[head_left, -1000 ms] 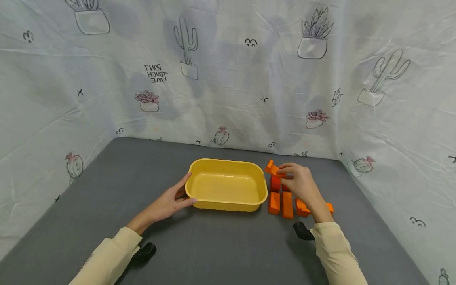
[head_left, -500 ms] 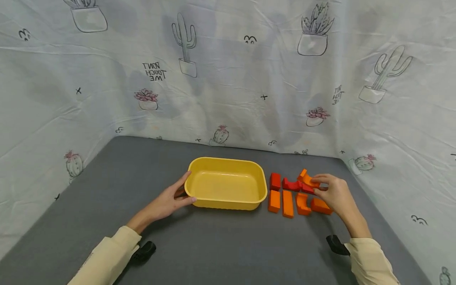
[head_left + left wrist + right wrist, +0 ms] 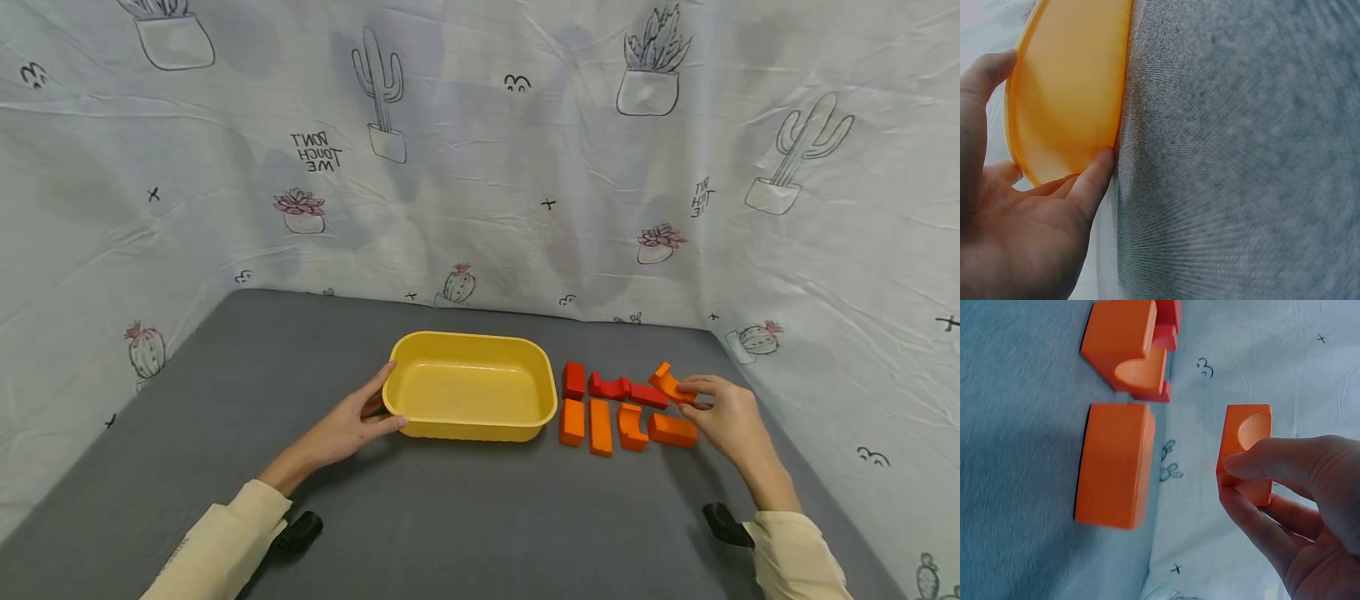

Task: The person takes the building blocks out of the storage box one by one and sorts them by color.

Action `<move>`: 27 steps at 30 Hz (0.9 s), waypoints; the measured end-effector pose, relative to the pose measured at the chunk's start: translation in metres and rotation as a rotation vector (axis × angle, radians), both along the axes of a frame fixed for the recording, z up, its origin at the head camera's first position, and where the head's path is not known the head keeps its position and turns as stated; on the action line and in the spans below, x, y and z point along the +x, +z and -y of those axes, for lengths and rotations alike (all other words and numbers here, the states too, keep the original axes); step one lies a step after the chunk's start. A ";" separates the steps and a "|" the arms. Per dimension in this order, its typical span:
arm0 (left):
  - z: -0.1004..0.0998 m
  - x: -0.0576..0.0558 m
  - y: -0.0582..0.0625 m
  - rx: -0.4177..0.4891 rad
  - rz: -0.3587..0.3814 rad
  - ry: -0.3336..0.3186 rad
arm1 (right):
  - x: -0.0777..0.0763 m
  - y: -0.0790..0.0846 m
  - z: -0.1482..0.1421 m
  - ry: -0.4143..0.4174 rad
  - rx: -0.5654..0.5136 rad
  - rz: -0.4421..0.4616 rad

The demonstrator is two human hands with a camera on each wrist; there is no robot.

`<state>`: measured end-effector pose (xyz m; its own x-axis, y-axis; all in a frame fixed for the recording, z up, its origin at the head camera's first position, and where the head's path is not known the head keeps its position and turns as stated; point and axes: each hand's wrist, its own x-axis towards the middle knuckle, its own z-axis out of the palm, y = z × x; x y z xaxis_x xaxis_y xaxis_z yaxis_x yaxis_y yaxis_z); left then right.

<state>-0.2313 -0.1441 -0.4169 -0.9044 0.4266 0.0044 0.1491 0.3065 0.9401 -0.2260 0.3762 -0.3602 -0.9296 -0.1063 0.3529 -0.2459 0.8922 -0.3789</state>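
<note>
A yellow plastic tub [image 3: 472,387] stands on the grey table. My left hand [image 3: 341,429] holds its left end, fingers and thumb spread around the outside, as the left wrist view shows on the tub wall [image 3: 1072,94]. My right hand [image 3: 731,425] pinches an orange block with a curved notch [image 3: 670,383] between thumb and fingers. In the right wrist view this notched block [image 3: 1244,453] appears raised off the table. Below it lies an orange rectangular block [image 3: 672,431]. Left of the held block is a flat red block [image 3: 648,396].
Right of the tub, blocks lie in two rows. Behind are a red block [image 3: 573,380] and a notched red block [image 3: 608,387]. In front are a short orange block [image 3: 572,422], a long orange block [image 3: 600,427] and a notched orange block [image 3: 632,427]. Patterned white cloth [image 3: 480,167] surrounds the table.
My right hand has carried the notched orange block rightward from beside the tub, past the red blocks, to the rear row's right end. The left hand stays at the tub.
</note>
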 end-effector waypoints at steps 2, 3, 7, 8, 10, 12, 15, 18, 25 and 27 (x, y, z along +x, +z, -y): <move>0.000 0.000 0.000 -0.007 -0.002 0.001 | 0.002 -0.001 -0.005 -0.017 0.015 -0.002; 0.000 0.000 0.000 -0.012 -0.005 0.003 | 0.003 -0.002 -0.008 -0.027 0.019 0.007; 0.000 0.001 0.000 -0.023 -0.012 0.013 | 0.011 -0.007 -0.019 -0.093 0.022 0.044; 0.000 0.001 0.000 -0.027 -0.014 0.016 | 0.012 -0.008 -0.022 -0.110 0.016 0.059; 0.000 0.001 0.001 -0.028 -0.014 0.017 | 0.016 -0.010 -0.027 -0.141 0.011 0.074; 0.000 0.001 0.001 -0.024 -0.013 0.019 | 0.019 -0.012 -0.031 -0.162 0.000 0.085; 0.001 0.000 0.001 -0.015 -0.017 0.013 | 0.023 -0.015 -0.034 -0.188 -0.005 0.119; 0.002 0.000 0.001 -0.019 -0.021 0.008 | 0.025 -0.018 -0.038 -0.218 0.000 0.165; 0.001 0.000 0.001 -0.022 -0.016 0.012 | 0.028 -0.027 -0.043 -0.247 0.022 0.235; 0.000 0.000 0.001 -0.019 -0.011 0.013 | 0.029 -0.029 -0.043 -0.253 0.020 0.250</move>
